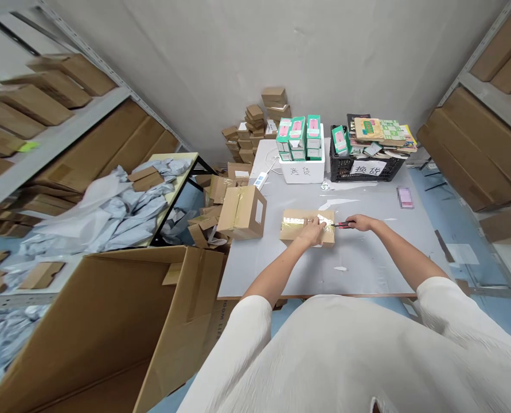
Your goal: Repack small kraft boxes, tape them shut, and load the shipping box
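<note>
A small cardboard box (296, 234) with shiny clear tape along its top lies on the grey table in front of me. My left hand (312, 232) rests on top of it with the fingers stretched out, pressing on the tape. From the right, my right hand (362, 222) is closed around a slim red-and-black hand tool (343, 225). The tool points left, with its tip at the right end of the box's taped seam. Its exact kind is too small to make out.
A taller taped carton (238, 213) stands at the table's left edge. Behind are a white bin (302, 173) of green-and-pink boxes and a black crate (339, 166) of books. A pink phone-like item (405, 198) lies right. A big open carton (195, 298) stands lower left.
</note>
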Available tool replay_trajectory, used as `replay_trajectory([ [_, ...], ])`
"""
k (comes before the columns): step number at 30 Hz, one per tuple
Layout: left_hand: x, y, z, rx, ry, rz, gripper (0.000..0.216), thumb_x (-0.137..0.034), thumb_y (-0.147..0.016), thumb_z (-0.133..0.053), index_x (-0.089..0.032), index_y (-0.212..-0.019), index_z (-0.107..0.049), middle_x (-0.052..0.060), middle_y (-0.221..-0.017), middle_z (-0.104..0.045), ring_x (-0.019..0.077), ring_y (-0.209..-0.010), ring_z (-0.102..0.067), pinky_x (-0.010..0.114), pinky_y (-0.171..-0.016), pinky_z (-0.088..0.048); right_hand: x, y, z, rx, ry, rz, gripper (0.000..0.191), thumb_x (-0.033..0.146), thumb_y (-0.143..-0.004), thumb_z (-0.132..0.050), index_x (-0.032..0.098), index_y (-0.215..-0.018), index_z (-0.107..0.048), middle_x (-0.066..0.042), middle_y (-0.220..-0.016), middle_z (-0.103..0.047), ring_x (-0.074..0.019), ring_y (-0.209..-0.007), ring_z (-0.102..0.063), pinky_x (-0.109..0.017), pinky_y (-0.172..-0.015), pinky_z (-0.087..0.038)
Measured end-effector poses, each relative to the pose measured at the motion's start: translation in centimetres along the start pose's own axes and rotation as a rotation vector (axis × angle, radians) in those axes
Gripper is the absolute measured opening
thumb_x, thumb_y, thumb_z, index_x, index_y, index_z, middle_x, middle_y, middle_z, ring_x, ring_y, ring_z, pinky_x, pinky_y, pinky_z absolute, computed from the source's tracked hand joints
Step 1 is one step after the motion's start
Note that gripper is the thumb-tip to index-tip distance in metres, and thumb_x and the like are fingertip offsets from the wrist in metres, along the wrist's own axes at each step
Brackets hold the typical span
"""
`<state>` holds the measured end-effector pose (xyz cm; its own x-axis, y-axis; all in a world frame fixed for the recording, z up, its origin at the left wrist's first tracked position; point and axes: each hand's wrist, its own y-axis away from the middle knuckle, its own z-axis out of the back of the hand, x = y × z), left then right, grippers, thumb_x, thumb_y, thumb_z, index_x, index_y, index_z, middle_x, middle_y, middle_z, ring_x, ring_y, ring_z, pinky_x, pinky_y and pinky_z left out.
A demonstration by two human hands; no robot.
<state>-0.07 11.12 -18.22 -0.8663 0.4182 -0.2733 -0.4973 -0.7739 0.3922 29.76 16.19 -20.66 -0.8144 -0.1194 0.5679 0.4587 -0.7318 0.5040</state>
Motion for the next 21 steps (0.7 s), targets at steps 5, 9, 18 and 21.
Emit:
replay_trajectory([
  [5, 0.2, -0.4, 0.0, 0.009, -0.025, 0.02, 0.08, -0.038, -0.08, -0.093, -0.031, -0.148, -0.053, 0.016, -0.152, -0.051, 0.0384, -0.137, -0.06, 0.059, -0.132, -0.023, 0.8, 1.0, -1.8, 0.006, -0.111, 0.005, 0.015, 0.039, -0.09, -0.074, 0.025, -0.094, -0.078, 0.002, -0.081, -0.074, -0.0169, -0.074, -0.064, -0.026, -0.071, -0.049],
  [9, 0.6, -0.2, -0.3, -0.008, 0.045, 0.001, 0.094, -0.039, -0.078, -0.094, -0.034, -0.158, -0.046, 0.016, -0.154, -0.051, 0.0399, -0.144, -0.055, 0.059, -0.132, -0.022, 0.6, 1.8, -2.2, -0.068, -0.145, -0.053, 0.024, 0.045, -0.095, -0.068, 0.023, -0.088, -0.073, 0.002, -0.074, -0.07, -0.0161, -0.066, -0.06, -0.025, -0.063, -0.046],
  [18, 1.6, -0.6, 0.1, -0.301, 0.233, 0.192, 0.052, -0.018, -0.105, -0.046, -0.027, -0.156, -0.054, 0.014, -0.147, -0.062, 0.0313, -0.131, -0.062, 0.042, -0.11, -0.05, 0.6, 4.2, -1.5, -0.177, -0.471, -0.129, 0.039, 0.06, -0.1, -0.069, 0.024, -0.114, -0.066, -0.004, -0.089, -0.081, -0.0176, -0.069, -0.069, -0.024, -0.06, -0.052],
  [21, 1.5, -1.4, -0.3, -0.25, 0.21, 0.143, 0.039, -0.018, -0.107, -0.046, -0.027, -0.139, -0.066, 0.011, -0.133, -0.071, 0.0296, -0.126, -0.064, 0.04, -0.108, -0.049, 1.2, 4.7, -2.2, -0.269, -0.366, -0.063, 0.038, 0.057, -0.105, -0.06, 0.025, -0.121, -0.069, -0.003, -0.089, -0.081, -0.019, -0.075, -0.07, -0.026, -0.067, -0.054],
])
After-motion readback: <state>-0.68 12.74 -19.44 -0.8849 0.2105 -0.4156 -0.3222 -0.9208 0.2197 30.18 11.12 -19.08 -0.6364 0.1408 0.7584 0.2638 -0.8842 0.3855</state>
